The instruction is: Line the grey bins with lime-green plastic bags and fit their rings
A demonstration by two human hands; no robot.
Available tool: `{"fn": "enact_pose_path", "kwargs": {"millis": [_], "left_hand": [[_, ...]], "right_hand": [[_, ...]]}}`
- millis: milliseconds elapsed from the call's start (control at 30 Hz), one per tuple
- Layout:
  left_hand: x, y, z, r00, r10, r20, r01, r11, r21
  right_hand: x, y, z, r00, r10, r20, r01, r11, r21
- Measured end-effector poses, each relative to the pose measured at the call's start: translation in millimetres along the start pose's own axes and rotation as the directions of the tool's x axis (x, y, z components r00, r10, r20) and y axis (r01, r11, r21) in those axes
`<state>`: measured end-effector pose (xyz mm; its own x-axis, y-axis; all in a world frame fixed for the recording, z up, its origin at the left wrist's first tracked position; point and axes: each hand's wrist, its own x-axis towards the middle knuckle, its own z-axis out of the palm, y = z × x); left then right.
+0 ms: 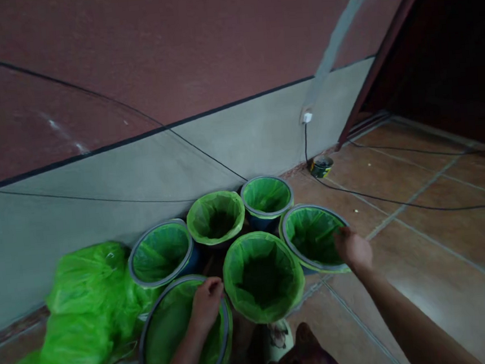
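My left hand (207, 305) is closed, fingers curled, above the front-left lined bin (144, 349) and beside the rim of the middle bin (237, 313). Any item in its fingers is too small to make out. On the other side, my right hand (354, 250) is closed at the edge of the right bin (289, 240); what it pinches is hidden. Green plastic bags line all the bins. Grey rings circle the right and front-left bins, while on the middle bin the liner folds over the rim without a visible ring.
Behind stand a left bin (138, 279), a ringless bin (193, 231) and a back bin (263, 224). Green plastic bags (81, 309) are heaped at left. A small can (321, 167) and a black cable (379, 197) lie on the tiles, beneath a wall plug (307, 117).
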<state>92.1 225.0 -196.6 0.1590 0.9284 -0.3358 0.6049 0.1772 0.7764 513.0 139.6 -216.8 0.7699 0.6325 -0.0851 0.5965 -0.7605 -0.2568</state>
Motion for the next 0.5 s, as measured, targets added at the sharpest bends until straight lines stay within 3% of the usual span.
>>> {"fn": "enact_pose_path", "kwargs": {"millis": [100,200,300,400,500], "left_hand": [[28,51,36.3,0.992,0.115,0.047,-0.118,0.990,0.071],[60,112,93.9,0.962,0.244,0.122,-0.263,0.948,0.177],[88,157,152.4,0.954,0.219,0.206,-0.278,0.905,0.322],[107,174,194.9,0.939,0.181,0.293,-0.306,0.828,0.469],[115,172,217.0,0.945,0.128,0.300,-0.283,0.780,0.558]], "right_hand": [[37,22,-10,0.985,0.173,0.011,-0.171,0.980,-0.097],[63,38,-5,0.975,0.160,0.152,-0.136,0.979,-0.155],[76,43,3,0.967,0.162,0.197,-0.122,0.972,-0.199],[83,43,7,0.957,0.186,0.224,-0.139,0.968,-0.209],[83,38,8,0.952,0.247,0.181,-0.209,0.956,-0.205]]}}
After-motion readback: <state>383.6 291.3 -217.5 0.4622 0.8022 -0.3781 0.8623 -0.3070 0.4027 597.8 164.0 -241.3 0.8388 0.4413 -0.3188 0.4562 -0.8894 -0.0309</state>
